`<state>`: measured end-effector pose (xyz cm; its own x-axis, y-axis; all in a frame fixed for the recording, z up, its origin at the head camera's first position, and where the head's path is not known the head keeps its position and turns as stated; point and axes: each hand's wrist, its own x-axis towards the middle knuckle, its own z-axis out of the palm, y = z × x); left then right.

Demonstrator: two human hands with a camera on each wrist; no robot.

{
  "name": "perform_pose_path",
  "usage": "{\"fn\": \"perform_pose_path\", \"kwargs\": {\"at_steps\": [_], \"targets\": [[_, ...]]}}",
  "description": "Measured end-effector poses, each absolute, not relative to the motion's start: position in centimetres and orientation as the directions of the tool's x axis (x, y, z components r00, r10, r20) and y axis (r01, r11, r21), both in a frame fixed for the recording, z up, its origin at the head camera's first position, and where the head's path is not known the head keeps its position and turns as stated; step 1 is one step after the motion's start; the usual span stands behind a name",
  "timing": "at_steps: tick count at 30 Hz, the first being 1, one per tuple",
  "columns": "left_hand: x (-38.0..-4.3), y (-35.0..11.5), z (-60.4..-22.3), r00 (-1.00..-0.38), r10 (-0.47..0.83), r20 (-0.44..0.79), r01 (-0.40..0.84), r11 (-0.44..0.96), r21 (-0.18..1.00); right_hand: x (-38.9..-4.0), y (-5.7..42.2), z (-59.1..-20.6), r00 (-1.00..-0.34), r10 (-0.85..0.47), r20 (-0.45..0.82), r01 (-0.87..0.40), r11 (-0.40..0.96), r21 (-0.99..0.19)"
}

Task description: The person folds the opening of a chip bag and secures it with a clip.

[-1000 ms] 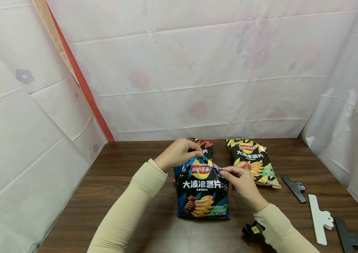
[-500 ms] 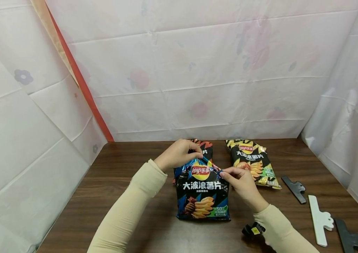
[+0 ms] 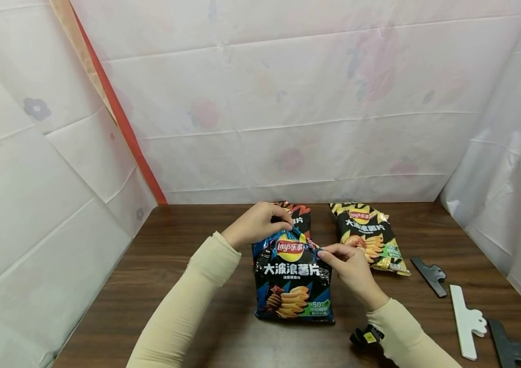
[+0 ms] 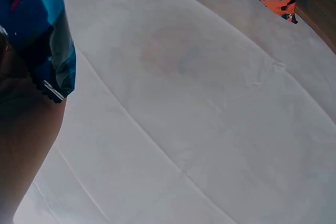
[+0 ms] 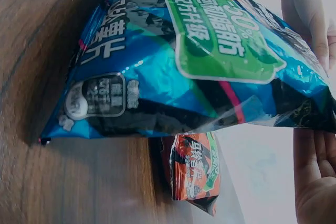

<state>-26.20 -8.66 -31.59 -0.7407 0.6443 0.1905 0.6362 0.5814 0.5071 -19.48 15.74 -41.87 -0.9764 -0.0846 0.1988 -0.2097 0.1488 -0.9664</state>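
A blue and black bag of potato chips (image 3: 292, 286) stands upright on the table, its printed front towards me. At its top edge my left hand (image 3: 256, 224) pinches the wrapper between thumb and fingers. My right hand (image 3: 354, 273) pinches the bag's upper right corner. The wrapper is creased between the two hands. In the right wrist view the bag (image 5: 147, 61) looks puffed, its bottom edge resting on the wood. Only a blue corner of the bag (image 4: 50, 45) shows in the left wrist view.
Behind the blue bag lies a red and black chip bag (image 3: 303, 220), partly hidden. A yellow and black chip bag (image 3: 366, 237) lies to its right. Along the table's right side are a small black clip (image 3: 429, 276), a white clip (image 3: 465, 322) and a larger black clip (image 3: 508, 342).
Both hands and the blue bag have shifted very slightly left. Each hand keeps its pinch on the bag's top, and the other bags and clips stay where they were.
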Motion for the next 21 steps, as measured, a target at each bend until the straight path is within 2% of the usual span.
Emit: {"fn": "perform_pose_path", "kwargs": {"at_steps": [13, 21], "targets": [[-26.07, -9.09, -31.18, -0.747, 0.645, 0.16, 0.602, 0.556, 0.573, -19.27, 15.66, -41.88, -0.981, -0.086, 0.174, -0.183, 0.12, -0.976], [-25.95, -8.8, -31.14, -0.748, 0.641, 0.172, 0.607, 0.554, 0.57, -19.55, 16.25, -41.75, -0.983, -0.097, 0.158, -0.173, 0.165, -0.971]]}}
